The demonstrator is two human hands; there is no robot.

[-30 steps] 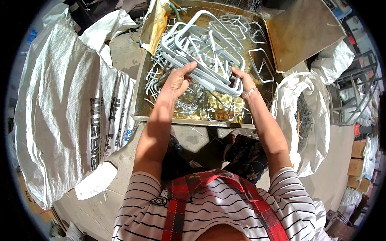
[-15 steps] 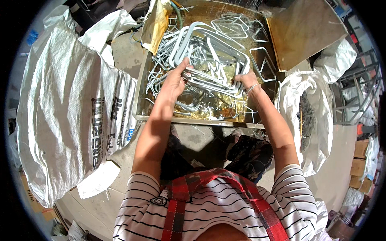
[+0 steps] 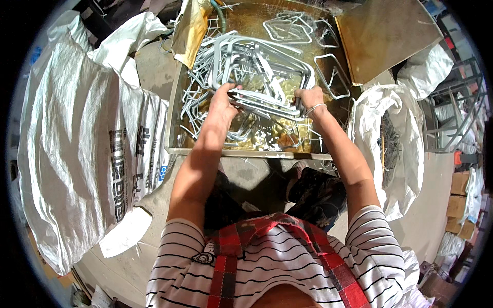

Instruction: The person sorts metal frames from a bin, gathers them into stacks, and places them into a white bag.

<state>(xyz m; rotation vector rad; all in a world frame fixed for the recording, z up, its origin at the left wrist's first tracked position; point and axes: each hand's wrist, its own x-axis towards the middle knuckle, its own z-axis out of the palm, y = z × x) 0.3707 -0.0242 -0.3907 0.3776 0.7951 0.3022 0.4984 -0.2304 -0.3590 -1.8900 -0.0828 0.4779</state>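
Note:
Both my hands grip a bundle of grey rectangular frames (image 3: pixel 281 97) with rounded corners, gathered loosely together. My left hand (image 3: pixel 224 105) is closed on the near left corner, thumb on top. On the bundle's right side my right hand (image 3: pixel 310 98), a thin bracelet at its wrist, has its fingers wrapped round the bars. The bundle is over a wide shallow metal tub (image 3: pixel 246 153) of yellowish, splashing water. More grey frames (image 3: pixel 197 97) lie tangled along the tub's left side, partly hidden by the bundle. Several loose frames (image 3: pixel 288 30) lie in the water at the far side.
A large white woven sack (image 3: pixel 72 143) stands at the left. To the right an open white sack (image 3: pixel 403 169) holds dark thin pieces (image 3: pixel 391 146). A brownish flat panel (image 3: pixel 387 38) rises at the tub's far right corner, and a yellow-stained sheet (image 3: pixel 192 33) hangs over its far left.
The bundle has come down lower and flatter over the tub, its far side dropping. Both hands keep their hold on it. The whole view has shifted slightly.

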